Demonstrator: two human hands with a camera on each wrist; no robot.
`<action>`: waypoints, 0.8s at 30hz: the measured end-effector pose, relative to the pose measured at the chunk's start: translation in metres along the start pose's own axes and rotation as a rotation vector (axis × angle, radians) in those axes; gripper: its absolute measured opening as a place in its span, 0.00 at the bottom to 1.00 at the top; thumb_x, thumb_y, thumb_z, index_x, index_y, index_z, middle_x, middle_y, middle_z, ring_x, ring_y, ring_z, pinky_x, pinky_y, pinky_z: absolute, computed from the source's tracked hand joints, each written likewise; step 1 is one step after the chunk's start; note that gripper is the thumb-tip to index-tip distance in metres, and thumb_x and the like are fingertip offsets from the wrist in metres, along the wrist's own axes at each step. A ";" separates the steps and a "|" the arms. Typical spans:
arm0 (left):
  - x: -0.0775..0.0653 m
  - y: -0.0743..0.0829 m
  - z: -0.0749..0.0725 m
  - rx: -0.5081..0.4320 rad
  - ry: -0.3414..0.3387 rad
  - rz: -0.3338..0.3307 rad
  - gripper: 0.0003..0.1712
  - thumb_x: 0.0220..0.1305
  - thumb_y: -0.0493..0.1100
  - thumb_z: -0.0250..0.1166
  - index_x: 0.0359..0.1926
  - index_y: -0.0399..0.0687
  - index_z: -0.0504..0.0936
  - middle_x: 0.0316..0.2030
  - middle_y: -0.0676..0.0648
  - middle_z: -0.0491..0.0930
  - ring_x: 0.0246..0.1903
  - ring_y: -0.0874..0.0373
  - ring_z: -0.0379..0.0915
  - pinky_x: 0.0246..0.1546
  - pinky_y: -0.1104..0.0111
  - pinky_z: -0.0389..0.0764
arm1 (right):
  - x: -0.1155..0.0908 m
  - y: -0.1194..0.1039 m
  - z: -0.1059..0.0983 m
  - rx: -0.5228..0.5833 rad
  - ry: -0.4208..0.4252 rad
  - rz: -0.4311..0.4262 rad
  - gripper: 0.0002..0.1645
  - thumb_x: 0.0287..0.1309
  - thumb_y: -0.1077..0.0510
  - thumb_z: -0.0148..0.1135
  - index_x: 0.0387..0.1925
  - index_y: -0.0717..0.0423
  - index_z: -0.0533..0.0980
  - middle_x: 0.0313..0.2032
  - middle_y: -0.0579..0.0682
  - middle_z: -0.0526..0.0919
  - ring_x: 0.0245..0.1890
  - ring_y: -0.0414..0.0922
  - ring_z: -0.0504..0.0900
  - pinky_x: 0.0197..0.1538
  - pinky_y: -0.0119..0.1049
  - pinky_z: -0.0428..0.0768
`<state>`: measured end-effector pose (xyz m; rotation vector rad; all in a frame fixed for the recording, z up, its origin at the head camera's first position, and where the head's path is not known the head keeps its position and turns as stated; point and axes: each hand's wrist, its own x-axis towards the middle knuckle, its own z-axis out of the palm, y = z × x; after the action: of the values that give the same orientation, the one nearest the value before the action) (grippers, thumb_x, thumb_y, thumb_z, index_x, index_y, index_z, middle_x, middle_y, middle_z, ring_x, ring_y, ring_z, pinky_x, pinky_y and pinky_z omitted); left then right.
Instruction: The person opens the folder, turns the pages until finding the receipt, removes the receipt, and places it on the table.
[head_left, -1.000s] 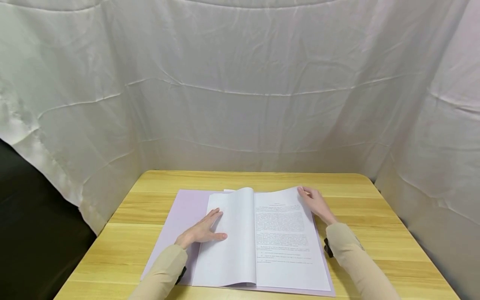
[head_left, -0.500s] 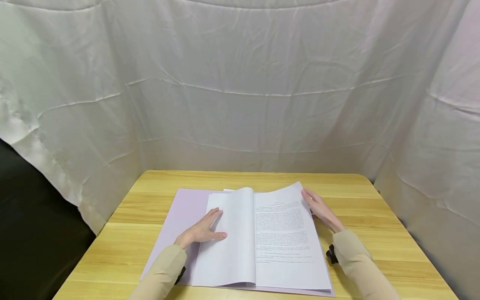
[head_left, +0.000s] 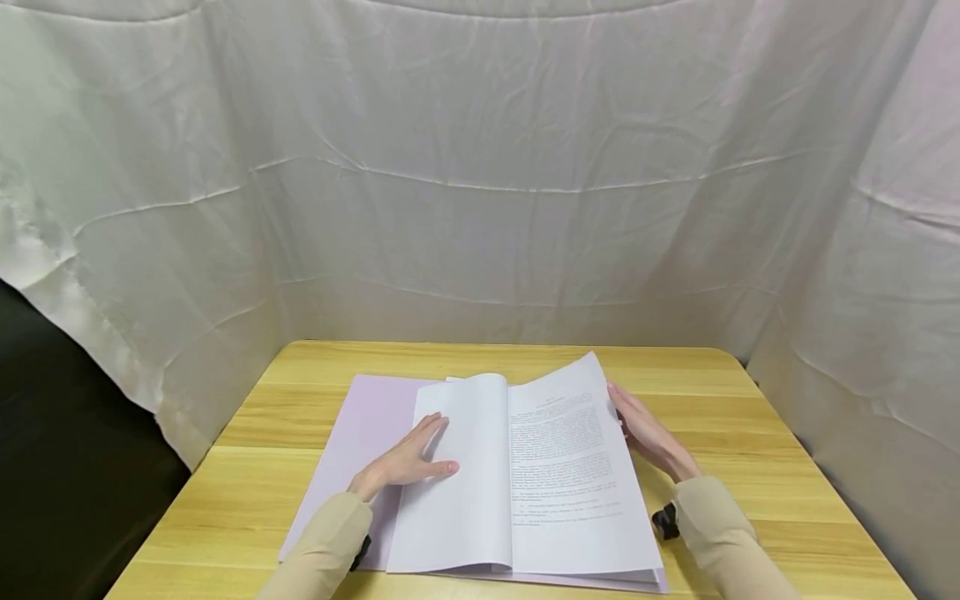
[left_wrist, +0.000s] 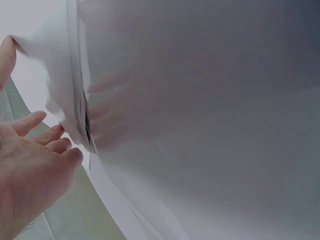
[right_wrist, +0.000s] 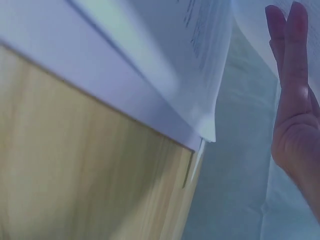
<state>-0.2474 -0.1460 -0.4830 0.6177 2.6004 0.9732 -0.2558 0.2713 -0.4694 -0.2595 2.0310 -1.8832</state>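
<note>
A lilac folder [head_left: 375,425] lies open on the table, holding a thick stack of printed sheets. My left hand [head_left: 405,457] rests with spread fingers on the blank turned-over pages [head_left: 465,508] at the left; the left wrist view shows its palm side [left_wrist: 35,170] beside the paper. On the right, a page of printed text [head_left: 566,467] has its far corner raised off the stack. My right hand [head_left: 648,429] touches this page's right edge with straight fingers, seen close together in the right wrist view [right_wrist: 292,80]. Its thumb is mostly hidden.
The wooden table [head_left: 750,442] extends on both sides of the folder. Pale grey cloth [head_left: 525,233] hangs behind and at the sides. Something black [head_left: 75,467] shows at the far left. Black bands [head_left: 665,522] sit at the wrists.
The right hand has slid from the page's far corner down along its right edge and outward. That corner has risen and swung leftward. The left hand stays almost still.
</note>
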 end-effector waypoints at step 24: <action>-0.004 0.017 0.003 -0.086 0.078 0.015 0.54 0.63 0.60 0.69 0.78 0.40 0.52 0.79 0.32 0.48 0.79 0.32 0.37 0.75 0.33 0.45 | -0.020 -0.010 0.021 0.098 -0.208 -0.089 0.41 0.78 0.36 0.19 0.76 0.60 0.47 0.50 0.51 0.83 0.46 0.44 0.85 0.47 0.39 0.86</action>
<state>-0.2382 -0.1346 -0.4727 0.5894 2.6083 1.1293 -0.2308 0.2584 -0.4577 -0.5054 1.8123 -1.9134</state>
